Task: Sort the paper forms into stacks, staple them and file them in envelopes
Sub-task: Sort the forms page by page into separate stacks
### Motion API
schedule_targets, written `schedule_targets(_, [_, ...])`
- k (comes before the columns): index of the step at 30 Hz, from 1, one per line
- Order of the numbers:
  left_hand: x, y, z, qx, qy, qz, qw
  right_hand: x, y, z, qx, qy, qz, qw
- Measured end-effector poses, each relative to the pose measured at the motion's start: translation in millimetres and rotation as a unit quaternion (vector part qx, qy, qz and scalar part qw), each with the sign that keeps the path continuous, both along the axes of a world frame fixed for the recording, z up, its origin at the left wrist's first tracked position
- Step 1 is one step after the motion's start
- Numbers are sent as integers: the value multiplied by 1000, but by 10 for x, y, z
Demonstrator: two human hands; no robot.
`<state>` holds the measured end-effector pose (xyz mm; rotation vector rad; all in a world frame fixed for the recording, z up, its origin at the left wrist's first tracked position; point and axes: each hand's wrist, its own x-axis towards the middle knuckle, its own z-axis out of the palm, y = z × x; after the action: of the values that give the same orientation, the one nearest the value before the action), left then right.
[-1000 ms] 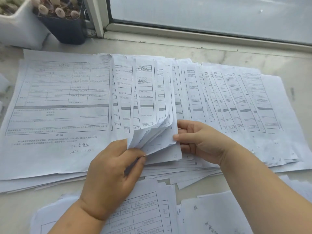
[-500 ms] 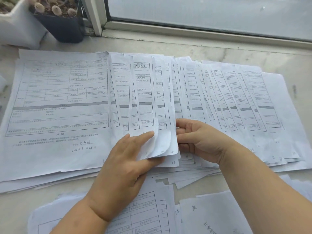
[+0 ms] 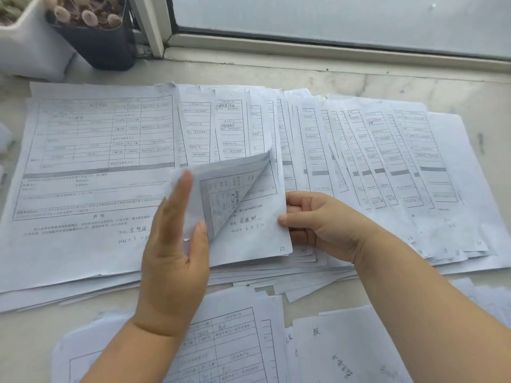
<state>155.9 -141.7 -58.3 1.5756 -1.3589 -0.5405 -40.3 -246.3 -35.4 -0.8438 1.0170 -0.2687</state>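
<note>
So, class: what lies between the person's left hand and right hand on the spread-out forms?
In the head view, one form numbered 27 spans the gap. The left hand peels back the curled sheet above it; the right hand holds the form's right edge.

There is just one camera, worn on the person's head. It looks forward and down, from close up, at the surface [image 3: 387, 84] by the window [image 3: 331, 20]. Both arms reach in from the bottom edge.

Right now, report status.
Left hand pinching folded-back sheet. Right hand gripping the form's right edge. Fanned forms unstapled. Nothing blocking.
</note>
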Motion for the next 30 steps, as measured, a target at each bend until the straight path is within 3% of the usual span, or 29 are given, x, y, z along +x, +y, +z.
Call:
schedule_targets(3, [41, 4, -41, 24, -109, -118, 987, 33, 16, 8, -8, 18, -8, 1000])
schedule_targets(5, [49, 23, -81, 46, -136, -141, 979, 82, 25, 17, -14, 43, -22, 999])
schedule_targets(12, [141, -7, -49, 58, -25, -105, 992, 171, 43, 5, -31, 88, -48, 995])
schedule_targets(16, [22, -28, -56, 38, -5, 35, 999, 128, 41, 32, -24, 62, -45, 997])
schedule_targets(18, [-45, -38, -16, 7, -2, 45, 999, 113, 46, 41, -22, 50, -37, 998])
schedule_targets(21, [-49, -23, -12, -49, -109, -25, 993, 140, 73, 20, -44, 86, -20, 995])
schedule_targets(23, [-49, 13, -76, -33, -151, -86, 984, 173, 106, -9, -99, 144, 3, 985])
schedule_targets(25, [-37, 41, -146, -13, -160, -103, 982, 197, 123, -24, -132, 181, 11, 974])
schedule_targets(30, [58, 11, -158, -32, -204, -102, 973, 194, 102, -30, -104, 174, -46, 978])
